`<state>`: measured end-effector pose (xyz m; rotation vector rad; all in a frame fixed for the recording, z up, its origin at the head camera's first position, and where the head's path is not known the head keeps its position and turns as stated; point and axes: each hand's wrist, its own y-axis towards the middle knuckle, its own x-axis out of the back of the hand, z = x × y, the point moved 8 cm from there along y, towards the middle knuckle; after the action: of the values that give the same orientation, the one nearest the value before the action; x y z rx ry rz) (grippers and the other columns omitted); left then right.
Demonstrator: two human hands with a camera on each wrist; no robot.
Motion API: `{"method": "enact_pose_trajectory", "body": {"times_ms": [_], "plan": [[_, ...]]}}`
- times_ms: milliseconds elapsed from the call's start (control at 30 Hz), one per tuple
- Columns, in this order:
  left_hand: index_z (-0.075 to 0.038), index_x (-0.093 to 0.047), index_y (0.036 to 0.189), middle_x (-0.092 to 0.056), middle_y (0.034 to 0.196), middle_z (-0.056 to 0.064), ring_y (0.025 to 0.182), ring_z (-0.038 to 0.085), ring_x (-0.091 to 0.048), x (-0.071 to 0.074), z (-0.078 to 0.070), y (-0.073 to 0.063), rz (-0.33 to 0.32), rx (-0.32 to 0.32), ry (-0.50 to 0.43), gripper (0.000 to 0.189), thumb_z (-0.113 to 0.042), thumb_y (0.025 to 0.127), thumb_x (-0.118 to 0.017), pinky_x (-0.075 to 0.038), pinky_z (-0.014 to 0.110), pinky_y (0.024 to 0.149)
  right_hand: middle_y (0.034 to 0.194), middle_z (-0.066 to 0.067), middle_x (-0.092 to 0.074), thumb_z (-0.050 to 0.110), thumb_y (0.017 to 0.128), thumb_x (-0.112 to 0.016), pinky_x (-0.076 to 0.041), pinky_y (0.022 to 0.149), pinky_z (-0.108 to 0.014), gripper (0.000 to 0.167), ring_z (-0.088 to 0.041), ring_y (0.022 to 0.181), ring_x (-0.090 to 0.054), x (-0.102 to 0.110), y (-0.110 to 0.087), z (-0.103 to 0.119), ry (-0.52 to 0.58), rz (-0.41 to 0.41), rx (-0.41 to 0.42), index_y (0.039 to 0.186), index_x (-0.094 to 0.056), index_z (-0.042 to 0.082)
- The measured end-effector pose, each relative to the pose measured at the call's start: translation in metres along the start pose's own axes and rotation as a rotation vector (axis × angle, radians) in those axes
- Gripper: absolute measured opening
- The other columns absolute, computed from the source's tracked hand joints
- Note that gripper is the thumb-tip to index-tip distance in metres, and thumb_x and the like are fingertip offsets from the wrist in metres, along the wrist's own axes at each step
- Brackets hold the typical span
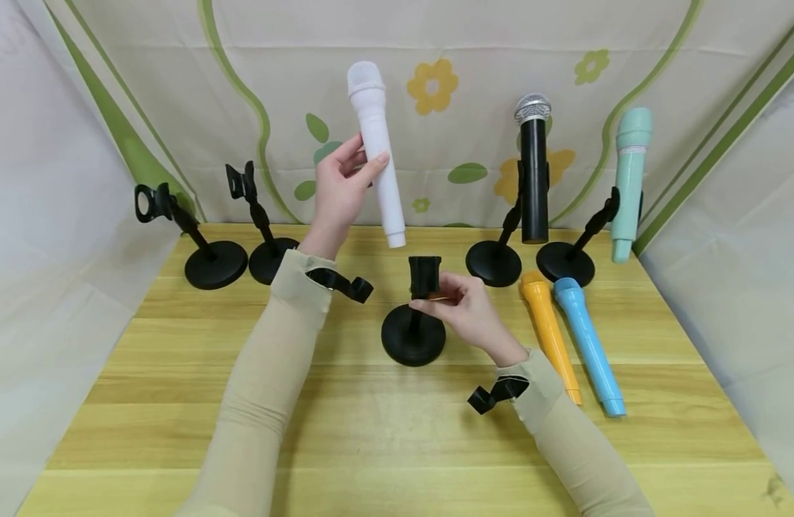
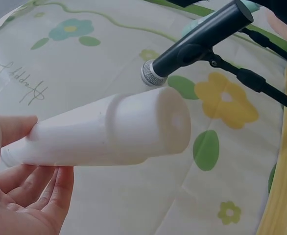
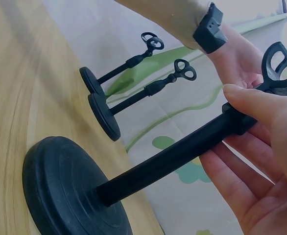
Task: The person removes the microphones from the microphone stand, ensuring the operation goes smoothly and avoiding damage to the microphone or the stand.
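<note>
My left hand point(image 1: 341, 188) grips a white microphone point(image 1: 388, 197) around the middle of its body, above the table. The microphone stands nearly upright, head at the top, leaning slightly left. In the left wrist view the butt of the white microphone point(image 2: 151, 125) faces the camera, with thumb above and fingers below. With thumb and fingers, my right hand point(image 1: 471, 314) holds the upper pole of a black desktop microphone stand point(image 1: 413, 348), just under its clip. Its round base rests on the table. In the right wrist view the stand's clip point(image 3: 278, 63) holds nothing.
Two black stands point(image 1: 216, 264) with unoccupied clips are at the back left. At the back right, other stands hold a black microphone point(image 1: 534, 183) and a mint green microphone point(image 1: 629, 179). An orange microphone point(image 1: 552, 337) and a blue microphone point(image 1: 589, 348) lie on the wooden table point(image 1: 384, 445).
</note>
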<state>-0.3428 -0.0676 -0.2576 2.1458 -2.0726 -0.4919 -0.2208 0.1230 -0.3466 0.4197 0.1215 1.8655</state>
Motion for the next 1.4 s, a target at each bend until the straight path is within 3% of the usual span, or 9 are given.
{"method": "enact_pose_trajectory", "body": {"times_ms": [167, 400, 700, 1067, 1400], "plan": [[-0.007, -0.056, 0.145, -0.069, 0.123, 0.011, 0.109, 0.025, -0.065, 0.008, 0.008, -0.003, 0.006, 0.014, 0.019, 0.056, -0.013, 0.093, -0.077, -0.055, 0.036, 0.092, 0.099, -0.012, -0.074, -0.007, 0.087, -0.077, -0.060, 0.081, -0.036, 0.019, -0.041, 0.093, -0.069, 0.000, 0.000, 0.000, 0.006, -0.001, 0.005, 0.106, -0.073, -0.005], [-0.005, -0.054, 0.146, -0.068, 0.127, 0.013, 0.112, 0.025, -0.066, 0.019, 0.025, -0.010, 0.014, 0.055, 0.032, 0.058, -0.012, 0.093, -0.077, -0.056, 0.038, 0.093, 0.102, -0.007, -0.075, 0.003, 0.088, -0.080, -0.060, 0.083, -0.038, 0.021, -0.029, 0.094, -0.070, 0.004, 0.003, -0.027, 0.007, 0.000, 0.023, 0.108, -0.075, 0.005], [-0.006, -0.054, 0.147, -0.069, 0.126, 0.014, 0.108, 0.026, -0.068, 0.031, 0.058, -0.021, 0.028, 0.108, 0.069, 0.059, -0.014, 0.093, -0.078, -0.056, 0.036, 0.089, 0.102, -0.007, -0.075, 0.005, 0.089, -0.080, -0.060, 0.083, -0.038, 0.021, -0.027, 0.093, -0.071, 0.004, 0.003, -0.029, 0.012, 0.007, 0.015, 0.109, -0.075, 0.005], [-0.003, -0.053, 0.147, -0.068, 0.126, 0.017, 0.107, 0.025, -0.068, 0.041, 0.086, -0.035, 0.040, 0.155, 0.051, 0.058, -0.012, 0.094, -0.076, -0.058, 0.033, 0.084, 0.102, -0.008, -0.075, 0.003, 0.088, -0.080, -0.060, 0.083, -0.038, 0.022, -0.026, 0.094, -0.071, 0.004, 0.003, -0.030, 0.014, 0.006, 0.013, 0.109, -0.075, 0.004], [0.002, -0.051, 0.144, -0.066, 0.129, 0.019, 0.111, 0.025, -0.065, 0.057, 0.110, -0.047, 0.018, 0.209, 0.109, 0.058, -0.012, 0.094, -0.076, -0.057, 0.035, 0.089, 0.102, -0.008, -0.075, 0.002, 0.088, -0.080, -0.060, 0.082, -0.038, 0.022, -0.027, 0.094, -0.071, 0.004, 0.003, -0.030, 0.008, -0.001, 0.009, 0.110, -0.076, 0.004]]}}
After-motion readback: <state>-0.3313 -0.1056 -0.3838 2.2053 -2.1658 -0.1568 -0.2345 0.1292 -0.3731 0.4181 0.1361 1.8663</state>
